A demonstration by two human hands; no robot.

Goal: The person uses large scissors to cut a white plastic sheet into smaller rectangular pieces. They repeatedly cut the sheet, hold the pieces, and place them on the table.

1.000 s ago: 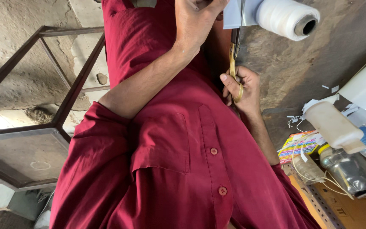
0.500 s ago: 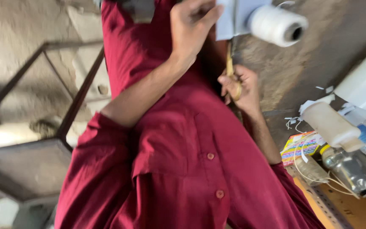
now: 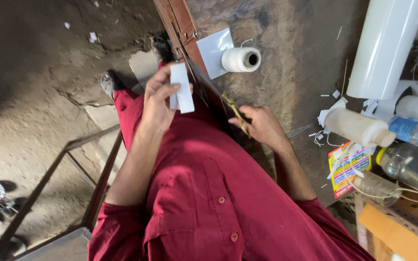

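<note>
1. The paper slip (image 3: pixel 182 89) is white and narrow. The left hand (image 3: pixel 158 101) pinches it between thumb and fingers and holds it up above the red shirt (image 3: pixel 209 193), a little to the left of the scissors (image 3: pixel 233 108).
2. The right hand (image 3: pixel 262 126) is closed around the handles of the scissors. The blades point up toward the slip; I cannot tell if they are open or closed.
3. Risk: the slip is held only at one side, so it may bend or slide when the blades bite, and the cut may go crooked.
4. Risk: the left fingers are near the blade line. If the hand moves in, I judge a finger could be nicked.
5. Risk: a cut piece may fall on the dirt floor (image 3: pixel 39 96), far left of the scissors, and be lost among the scraps there.
6. Just above the scissors lie a white square sheet (image 3: pixel 215 48) and a thread spool (image 3: pixel 240 59) on a dark, rough worktop (image 3: pixel 296 63).
7. To the right of the scissors there are a big white roll (image 3: pixel 385 46), a cream bottle (image 3: pixel 356 128), clear plastic bottles (image 3: pixel 412 164), a colourful card (image 3: pixel 347 166) and small white clippings.
8. To the lower left of the scissors stands a metal frame (image 3: pixel 88 164). The room looks like a rough workshop with strong side light.
</note>
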